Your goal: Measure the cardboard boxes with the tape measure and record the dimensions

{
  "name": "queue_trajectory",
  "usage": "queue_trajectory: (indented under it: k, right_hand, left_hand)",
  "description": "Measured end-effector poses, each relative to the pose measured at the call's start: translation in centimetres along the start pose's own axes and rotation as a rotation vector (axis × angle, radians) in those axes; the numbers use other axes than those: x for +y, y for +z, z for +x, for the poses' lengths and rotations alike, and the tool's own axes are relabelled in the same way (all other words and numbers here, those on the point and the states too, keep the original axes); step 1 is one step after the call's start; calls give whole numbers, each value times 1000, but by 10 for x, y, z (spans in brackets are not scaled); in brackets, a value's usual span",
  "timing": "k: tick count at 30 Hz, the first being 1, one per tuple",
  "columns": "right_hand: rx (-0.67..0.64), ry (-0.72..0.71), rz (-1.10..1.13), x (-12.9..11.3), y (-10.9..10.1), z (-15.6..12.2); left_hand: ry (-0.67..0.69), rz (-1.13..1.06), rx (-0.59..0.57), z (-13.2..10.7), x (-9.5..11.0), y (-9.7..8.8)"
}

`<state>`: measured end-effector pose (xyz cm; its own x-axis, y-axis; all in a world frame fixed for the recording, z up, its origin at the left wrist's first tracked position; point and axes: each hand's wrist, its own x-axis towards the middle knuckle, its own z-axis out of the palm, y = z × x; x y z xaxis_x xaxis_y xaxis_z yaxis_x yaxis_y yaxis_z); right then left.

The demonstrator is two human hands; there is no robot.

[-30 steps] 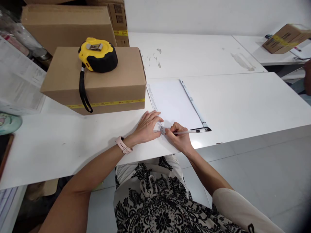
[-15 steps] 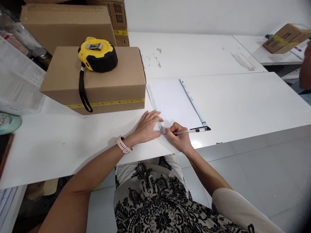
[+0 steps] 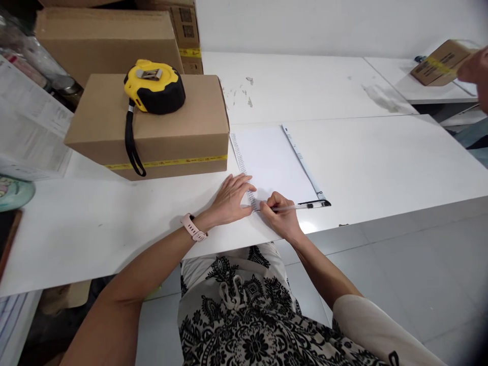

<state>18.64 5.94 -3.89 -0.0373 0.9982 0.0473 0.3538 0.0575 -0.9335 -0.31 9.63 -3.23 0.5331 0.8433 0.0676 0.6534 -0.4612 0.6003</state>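
A white sheet of paper [image 3: 272, 162] lies on the white table [image 3: 373, 162], with a clear ruler [image 3: 241, 162] along its left edge and a second ruler [image 3: 304, 162] along its right. My left hand [image 3: 229, 199] lies flat with fingers stretched out, pressing the near end of the left ruler. My right hand [image 3: 282, 217] is closed round a clear pen [image 3: 301, 206], whose tip touches the paper's near left corner beside the ruler. A pink watch is on my left wrist.
A cardboard box [image 3: 152, 129] stands left of the paper with a yellow and black tape measure [image 3: 154, 91] on top. Larger boxes [image 3: 102, 40] are stacked behind. Printed papers [image 3: 30, 127] lie at far left. Another person's hand [image 3: 475, 68] holds a small box [image 3: 438, 63] at far right.
My hands, pen and ruler have stayed put. At the far right, the other person's hand has risen up to the small box.
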Motion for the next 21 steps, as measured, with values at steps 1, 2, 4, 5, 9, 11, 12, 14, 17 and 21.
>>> queue_trajectory:
  k: [1,2,4,5,9,11,12,14,17,21]
  right_hand:
    - [9,7,12,0,0,0]
    - [22,14,30,0,-1,0]
    - [27,25,87,0,-4,0]
    - [12,29,122,0,-6,0]
    - [-81,63,208,0,-13,-1]
    - [-89,62,201,2,-14,-2]
    - [-88,48,187,4,-14,-2]
    - [-93,8,149,6,-13,-3]
    - [-125,-29,98,6,-12,-4]
    - [-160,-47,61,5,-12,-5]
  left_hand:
    - [0,1,-2,0,0,0]
    - [-1,1,-5,0,0,-1]
    - [-2,1,-11,0,1,-1]
    - [-4,0,-13,0,1,-2]
    - [-4,-7,-16,-1,1,-2]
    - [3,-3,-10,-1,1,-2]
    - [6,-1,-8,-1,1,-2]
    - [7,0,-3,-1,1,-2]
    - [7,-4,-5,-1,0,-2]
    - [8,-5,-5,-1,0,-1]
